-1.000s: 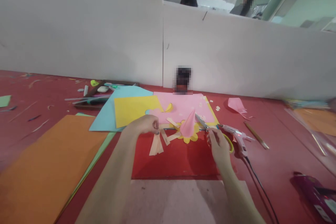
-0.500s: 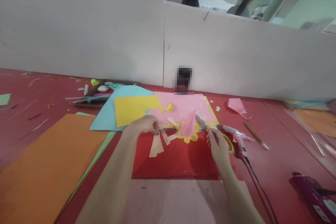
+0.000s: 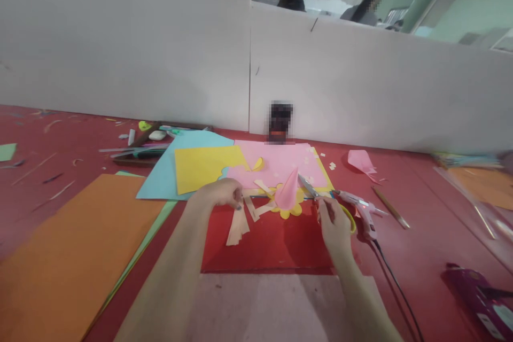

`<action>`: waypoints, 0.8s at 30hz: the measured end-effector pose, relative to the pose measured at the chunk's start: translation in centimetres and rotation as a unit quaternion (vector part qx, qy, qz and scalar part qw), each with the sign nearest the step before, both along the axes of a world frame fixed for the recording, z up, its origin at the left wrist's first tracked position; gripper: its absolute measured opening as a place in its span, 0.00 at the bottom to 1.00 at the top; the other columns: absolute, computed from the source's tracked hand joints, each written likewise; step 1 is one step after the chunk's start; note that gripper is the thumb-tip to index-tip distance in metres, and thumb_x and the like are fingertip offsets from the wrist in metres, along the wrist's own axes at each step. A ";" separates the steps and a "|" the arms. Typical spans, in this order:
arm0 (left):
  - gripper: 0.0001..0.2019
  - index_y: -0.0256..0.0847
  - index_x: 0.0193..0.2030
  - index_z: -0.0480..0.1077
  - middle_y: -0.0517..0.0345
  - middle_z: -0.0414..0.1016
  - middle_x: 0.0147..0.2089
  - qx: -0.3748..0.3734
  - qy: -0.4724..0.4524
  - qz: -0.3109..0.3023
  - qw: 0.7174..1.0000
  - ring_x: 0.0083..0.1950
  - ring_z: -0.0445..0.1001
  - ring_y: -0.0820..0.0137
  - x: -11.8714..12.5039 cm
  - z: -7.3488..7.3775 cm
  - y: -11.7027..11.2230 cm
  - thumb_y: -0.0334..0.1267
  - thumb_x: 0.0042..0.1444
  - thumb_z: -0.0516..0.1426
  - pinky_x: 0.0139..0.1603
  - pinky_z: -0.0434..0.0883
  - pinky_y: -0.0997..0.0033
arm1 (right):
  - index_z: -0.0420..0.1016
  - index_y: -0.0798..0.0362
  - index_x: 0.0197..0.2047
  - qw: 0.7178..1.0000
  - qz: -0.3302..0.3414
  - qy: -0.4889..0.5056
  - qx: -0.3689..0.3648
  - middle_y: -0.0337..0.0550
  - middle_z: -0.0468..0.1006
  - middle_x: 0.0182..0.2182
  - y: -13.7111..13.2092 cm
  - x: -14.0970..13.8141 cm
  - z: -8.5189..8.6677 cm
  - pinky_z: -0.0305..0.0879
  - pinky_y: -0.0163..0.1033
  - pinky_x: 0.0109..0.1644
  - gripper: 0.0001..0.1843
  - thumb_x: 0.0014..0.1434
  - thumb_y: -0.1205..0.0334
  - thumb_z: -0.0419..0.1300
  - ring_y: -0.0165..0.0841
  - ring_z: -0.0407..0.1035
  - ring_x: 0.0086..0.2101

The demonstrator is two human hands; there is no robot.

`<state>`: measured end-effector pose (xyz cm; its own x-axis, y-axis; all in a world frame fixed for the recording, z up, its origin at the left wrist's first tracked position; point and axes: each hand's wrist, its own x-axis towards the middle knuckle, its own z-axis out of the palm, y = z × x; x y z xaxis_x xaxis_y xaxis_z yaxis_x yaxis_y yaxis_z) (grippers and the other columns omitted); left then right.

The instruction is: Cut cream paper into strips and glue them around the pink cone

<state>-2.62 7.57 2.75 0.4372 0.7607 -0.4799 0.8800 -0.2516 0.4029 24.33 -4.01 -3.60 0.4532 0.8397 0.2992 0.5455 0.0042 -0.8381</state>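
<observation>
My left hand pinches the upper end of a fan of cream paper strips, which hangs over a red board. My right hand is closed on scissors with yellow handles, their blades pointing up and left. Between the hands stands a pink paper cone on a yellow scalloped paper flower. Loose cream strips lie at the flower's left side. A pink hot glue gun rests just right of my right hand.
Behind the hands lie yellow paper, pink paper and blue paper. Orange sheets cover the left side. A tool tray, a pencil and a purple device surround the work. A white partition closes the back.
The fan of cream strips has swung slightly down and left in my left hand. My right hand and the scissors have barely moved. Beyond the partition, a person has shifted a little left.
</observation>
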 end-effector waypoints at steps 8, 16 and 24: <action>0.04 0.41 0.28 0.67 0.56 0.70 0.32 0.174 -0.084 0.044 0.980 0.33 0.69 0.68 -0.6 -0.1 -2.0 0.34 0.49 0.52 0.32 0.61 0.71 | 0.71 0.54 0.39 0.967 0.197 -0.153 0.057 0.46 0.72 0.31 -1.7 -6.3 1.2 0.65 0.38 0.38 0.11 0.60 0.66 0.48 0.34 0.67 0.33; 0.07 0.40 0.30 0.68 0.56 0.73 0.34 0.186 -0.242 0.148 0.941 0.38 0.71 0.66 -1.9 -2.9 -4.8 0.40 0.50 0.53 0.39 0.66 0.68 | 0.72 0.50 0.37 0.950 0.276 -0.146 -0.011 0.44 0.70 0.32 -2.1 -12.8 1.6 0.63 0.38 0.38 0.13 0.55 0.72 0.50 0.34 0.65 0.34; 0.05 0.42 0.30 0.70 0.58 0.71 0.32 0.128 -0.271 0.159 0.941 0.34 0.70 0.68 -2.2 -3.8 -5.6 0.39 0.46 0.56 0.37 0.67 0.68 | 0.73 0.50 0.40 0.940 0.296 -0.168 -0.024 0.44 0.67 0.30 -1.7 -12.8 -0.3 0.61 0.38 0.36 0.17 0.53 0.75 0.48 0.34 0.63 0.32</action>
